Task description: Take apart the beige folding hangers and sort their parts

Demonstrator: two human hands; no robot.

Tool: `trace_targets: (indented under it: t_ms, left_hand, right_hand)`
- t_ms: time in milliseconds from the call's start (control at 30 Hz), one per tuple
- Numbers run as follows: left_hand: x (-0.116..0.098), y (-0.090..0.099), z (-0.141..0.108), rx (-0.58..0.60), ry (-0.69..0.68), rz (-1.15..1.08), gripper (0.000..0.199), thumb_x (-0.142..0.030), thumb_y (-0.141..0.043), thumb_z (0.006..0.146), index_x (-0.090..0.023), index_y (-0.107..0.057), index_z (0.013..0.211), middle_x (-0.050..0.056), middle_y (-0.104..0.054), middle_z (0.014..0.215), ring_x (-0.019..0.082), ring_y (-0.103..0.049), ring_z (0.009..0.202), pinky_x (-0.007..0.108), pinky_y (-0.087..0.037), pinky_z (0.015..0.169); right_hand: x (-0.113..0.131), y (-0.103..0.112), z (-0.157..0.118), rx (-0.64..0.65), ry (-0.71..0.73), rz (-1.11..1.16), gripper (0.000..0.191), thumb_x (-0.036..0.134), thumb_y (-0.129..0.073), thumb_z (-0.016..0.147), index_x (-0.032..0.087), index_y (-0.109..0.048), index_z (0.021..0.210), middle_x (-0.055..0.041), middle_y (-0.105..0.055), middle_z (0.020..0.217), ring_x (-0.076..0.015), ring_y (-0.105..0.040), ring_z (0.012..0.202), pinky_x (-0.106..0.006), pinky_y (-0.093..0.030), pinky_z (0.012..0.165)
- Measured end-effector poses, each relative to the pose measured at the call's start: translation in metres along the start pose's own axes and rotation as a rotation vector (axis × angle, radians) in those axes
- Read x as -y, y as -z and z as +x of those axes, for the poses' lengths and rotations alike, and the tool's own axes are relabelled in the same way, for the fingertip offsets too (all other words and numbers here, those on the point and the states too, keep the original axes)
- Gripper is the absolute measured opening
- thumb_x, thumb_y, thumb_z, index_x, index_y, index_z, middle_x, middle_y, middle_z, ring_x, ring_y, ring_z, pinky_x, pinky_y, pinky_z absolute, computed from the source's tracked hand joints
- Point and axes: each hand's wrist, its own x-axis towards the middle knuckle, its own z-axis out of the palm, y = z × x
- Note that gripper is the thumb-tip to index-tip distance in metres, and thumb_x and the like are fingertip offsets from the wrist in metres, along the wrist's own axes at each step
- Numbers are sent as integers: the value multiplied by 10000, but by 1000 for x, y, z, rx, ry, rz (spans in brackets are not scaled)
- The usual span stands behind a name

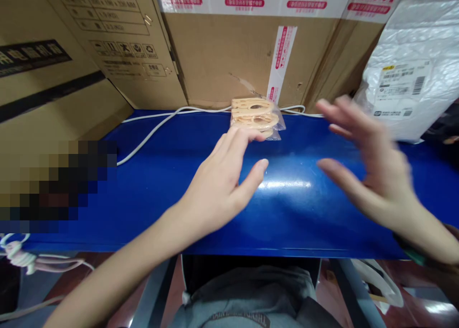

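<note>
Thin, light-wood-coloured pieces with oval holes lie stacked in a clear plastic bag (253,112) at the back of the blue table, against a cardboard box. My left hand (229,175) reaches toward it, fingertips at the bag's front edge; whether they touch it I cannot tell. Its thumb stands apart from the fingers, and nothing shows in the grasp. Over the right part of the table my right hand (369,165) is raised and blurred by motion. Its fingers and thumb are spread with nothing between them.
Cardboard boxes (222,55) wall off the back, and another printed carton (118,41) stands at the left. A white plastic parcel (405,93) with a label leans at the right. A white cable (150,132) crosses the blue table (143,208). Tied cord (21,256) hangs at the lower left.
</note>
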Motion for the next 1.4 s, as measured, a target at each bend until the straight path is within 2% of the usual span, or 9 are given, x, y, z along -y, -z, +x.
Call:
trace_targets:
  t_ms: [100,200,333,433,600,800,1000,1100,1400]
  left_hand:
    - [24,-7,29,228,34,34,389,-373,-474,1036,-186,-488,1376,107,-533,1470,243,-488,1392,428,-407,1192]
    - [59,-24,49,223,8,183,464,-398,-438,1040,-122,-466,1412,150,-523,1490,268,-457,1427,450,-369,1216]
    - [93,-52,56,235,-158,325,488,-342,-436,1033,-86,-458,1449,177,-445,1568,293,-378,1491,465,-310,1249]
    - [97,-67,61,251,-239,353,475,-275,-422,1020,-63,-486,1440,186,-451,1566,304,-351,1509,463,-287,1262]
    - [84,-79,65,282,-269,341,562,-167,-417,950,-60,-416,1502,182,-397,1611,271,-294,1546,456,-244,1285]
    - [92,-56,29,430,-235,327,710,-437,-417,1037,-39,-232,1595,187,-205,1682,253,-119,1591,443,-188,1302]
    - [101,-30,11,625,-103,333,846,-652,-331,1033,-52,-211,1617,146,-151,1686,263,-128,1584,446,-187,1302]
    - [97,-29,13,675,-80,368,829,-650,-312,1038,-56,-244,1613,141,-175,1680,267,-181,1575,443,-182,1303]
    - [92,-30,15,660,-96,440,792,-611,-345,1044,-51,-283,1600,148,-235,1665,268,-237,1563,429,-217,1292]
  right_hand:
    - [-20,-32,12,147,94,2,627,418,-490,1056,220,-272,1609,-122,-378,1628,-274,-350,1508,-500,-347,1233]
    - [-44,-66,21,307,98,-32,646,496,-444,1055,154,-328,1591,-188,-382,1613,-320,-393,1482,-551,-399,1184]
    - [-61,-92,25,369,121,-60,672,542,-416,1053,77,-410,1539,-231,-423,1576,-354,-453,1437,-564,-407,1169]
    - [-64,-98,24,344,125,-54,657,532,-408,1058,37,-463,1486,-244,-467,1540,-349,-473,1422,-532,-417,1171]
    - [-64,-93,18,309,109,-23,627,510,-393,1066,54,-450,1493,-239,-504,1510,-325,-485,1418,-523,-457,1145]
    - [-63,-87,13,375,132,-5,676,543,-368,1070,71,-399,1553,-213,-395,1596,-303,-395,1483,-502,-396,1197]
    - [-65,-90,11,417,97,63,710,591,-429,1043,123,-400,1576,-197,-334,1629,-334,-308,1520,-571,-305,1224]
    - [-66,-90,10,425,89,71,703,604,-480,1021,155,-443,1561,-188,-321,1637,-349,-309,1516,-574,-295,1226]
    - [-65,-89,13,434,138,3,709,604,-440,1034,122,-452,1553,-213,-326,1629,-352,-339,1504,-575,-328,1208]
